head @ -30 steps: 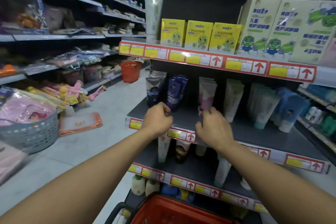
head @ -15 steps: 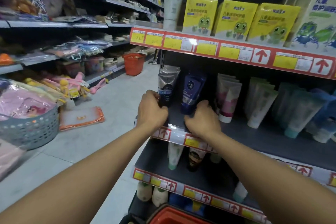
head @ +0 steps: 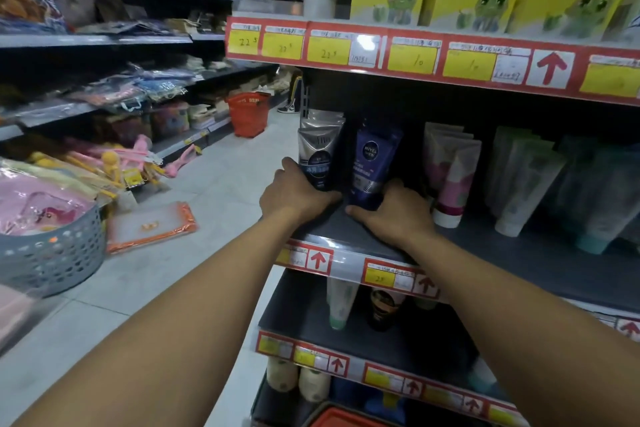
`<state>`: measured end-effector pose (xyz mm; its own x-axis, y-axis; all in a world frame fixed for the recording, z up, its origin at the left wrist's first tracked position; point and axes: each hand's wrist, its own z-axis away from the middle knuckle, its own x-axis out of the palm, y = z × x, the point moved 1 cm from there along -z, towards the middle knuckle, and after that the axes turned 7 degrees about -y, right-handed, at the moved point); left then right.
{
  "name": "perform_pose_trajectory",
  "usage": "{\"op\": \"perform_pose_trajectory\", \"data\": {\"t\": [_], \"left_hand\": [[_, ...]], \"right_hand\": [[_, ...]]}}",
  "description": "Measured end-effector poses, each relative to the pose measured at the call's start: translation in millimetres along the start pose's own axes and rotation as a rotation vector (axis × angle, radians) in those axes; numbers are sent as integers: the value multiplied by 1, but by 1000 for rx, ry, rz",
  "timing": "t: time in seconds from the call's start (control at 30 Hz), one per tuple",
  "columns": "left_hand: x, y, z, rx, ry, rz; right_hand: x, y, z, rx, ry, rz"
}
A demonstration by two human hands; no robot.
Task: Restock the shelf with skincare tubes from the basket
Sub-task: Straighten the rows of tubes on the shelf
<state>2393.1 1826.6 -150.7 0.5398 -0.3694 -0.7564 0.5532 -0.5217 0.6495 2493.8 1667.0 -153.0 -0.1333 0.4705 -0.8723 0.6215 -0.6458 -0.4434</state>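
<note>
1. On the mid shelf (head: 346, 236), head view: L hand (head: 294, 198) has its fingers wrapped round the base of the grey tube (head: 320, 158); R hand (head: 394, 211) cups the base of the blue tube (head: 372, 163), thumb flat on the shelf in front. Both tubes stand cap-down, side by side, at the shelf's left end, w/ more grey tubes queued behind.
2. Right of them: pink tubes (head: 450, 170), then pale green ones (head: 519, 180), all cap-down, leaning a bit.
3. Basket (head: 343, 419): only a red rim shows at the bottom edge; contents not visible.
4. Handling, my guess: light, soft plastic, glossy so a bit slippery, and tippy on a small cap. Best held low, near the cap/shoulder where it's stiffest; squeezing mid-body just dents it. Not fragile.
5. Vs 0.5 s ago: camera closer and lower, shelf fills more of the view. L hand now wraps the grey tube's base rather than sitting closed in front of it; R hand has slid right, thumb down on the shelf. Vs 1 s ago: both hands were at the shelf lip, off the tubes.
</note>
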Motion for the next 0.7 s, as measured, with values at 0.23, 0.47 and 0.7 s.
{"op": "perform_pose_trajectory", "data": {"t": [0.23,0.47,0.7], "left_hand": [[5,-6,-7,17,69,0],[6,-11,2,50,44,69],[5,-9,5,57,69,76]], "right_hand": [[7,6,-5,-65,30,-31],[8,12,-8,-48,14,-81],[12,15,-10,-67,43,-70]]}}
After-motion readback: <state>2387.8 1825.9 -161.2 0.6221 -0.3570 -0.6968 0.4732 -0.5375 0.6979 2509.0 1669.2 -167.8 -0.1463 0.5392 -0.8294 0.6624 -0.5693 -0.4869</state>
